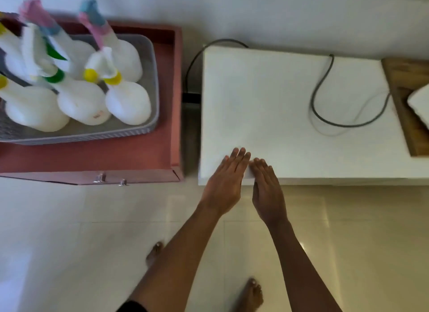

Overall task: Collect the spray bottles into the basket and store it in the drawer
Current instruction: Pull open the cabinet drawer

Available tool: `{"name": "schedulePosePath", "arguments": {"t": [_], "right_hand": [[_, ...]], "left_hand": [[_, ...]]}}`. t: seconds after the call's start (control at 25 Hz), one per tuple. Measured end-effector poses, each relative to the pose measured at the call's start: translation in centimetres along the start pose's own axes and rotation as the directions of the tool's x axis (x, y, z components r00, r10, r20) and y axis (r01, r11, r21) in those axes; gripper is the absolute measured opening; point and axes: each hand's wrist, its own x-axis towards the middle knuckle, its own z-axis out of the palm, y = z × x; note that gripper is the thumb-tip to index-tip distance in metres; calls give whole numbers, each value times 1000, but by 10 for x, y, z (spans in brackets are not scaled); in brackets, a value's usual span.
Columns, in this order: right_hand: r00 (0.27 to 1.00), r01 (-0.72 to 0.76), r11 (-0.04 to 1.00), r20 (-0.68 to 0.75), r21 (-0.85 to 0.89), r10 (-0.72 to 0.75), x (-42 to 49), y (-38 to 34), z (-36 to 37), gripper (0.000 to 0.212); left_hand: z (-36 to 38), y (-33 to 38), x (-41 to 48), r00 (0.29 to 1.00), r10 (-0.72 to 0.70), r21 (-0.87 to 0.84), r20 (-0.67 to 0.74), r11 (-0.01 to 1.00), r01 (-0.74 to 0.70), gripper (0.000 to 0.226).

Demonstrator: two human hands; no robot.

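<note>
Several white spray bottles [79, 102] with yellow, green, pink and blue tops stand in a grey mesh basket [153, 84]. The basket sits inside a pulled-out reddish-brown drawer [92, 156] at the left. My left hand [226, 184] and my right hand [267, 188] lie flat, side by side, on the front edge of a white table [267, 91], to the right of the drawer. Both hands hold nothing and their fingers are stretched out.
A grey cable [325, 116] loops over the white table and drops behind it. A wooden board [401, 84] with a white object on it lies at the table's right end. Two metal knobs [102, 178] stick out of the drawer front. My bare feet stand on the pale tiled floor [69, 242].
</note>
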Motion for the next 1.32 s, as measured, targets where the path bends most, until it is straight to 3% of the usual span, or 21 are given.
{"name": "schedulePosePath", "arguments": {"t": [0.2,0.36,0.4,0.44,0.52,0.56,0.6,0.76,0.84,1.0,1.32], "right_hand": [[956,-282,959,-92,-10,280,-79,66,10,42],[806,-592,788,128,170,578,-97,125,57,35],[710,-703,667,206,246,673,-94,137,70,32],[569,-815,469,313,342,761,-88,149,83,30],[279,-862,-70,585,503,762,-70,160,109,33],[211,-798,-280,683,534,700,-60,160,123,33],[188,-742,-398,737,540,650,-51,159,136,33],[229,-561,-617,820,551,524,-21,148,171,50],[246,-474,-673,819,568,518,-6,148,184,66],[265,-231,-801,828,552,495,5,150,205,72],[363,-267,-846,861,461,355,-2,171,201,87]], "left_hand": [[53,41,63,979,193,394,57,897,-200,49],[69,40,82,983,181,434,-37,889,-147,47],[70,40,80,984,169,418,-59,899,-129,47],[73,41,78,984,158,410,-78,905,-113,46],[77,43,78,980,175,422,-97,899,-119,45],[78,42,78,976,195,432,-99,892,-135,45],[79,40,78,973,209,443,-101,885,-144,45],[82,38,78,961,227,415,-157,898,-144,44],[86,37,77,957,221,398,-189,908,-132,44],[89,31,78,935,265,416,-234,897,-150,42],[88,31,75,940,261,411,-221,899,-153,43]]}}
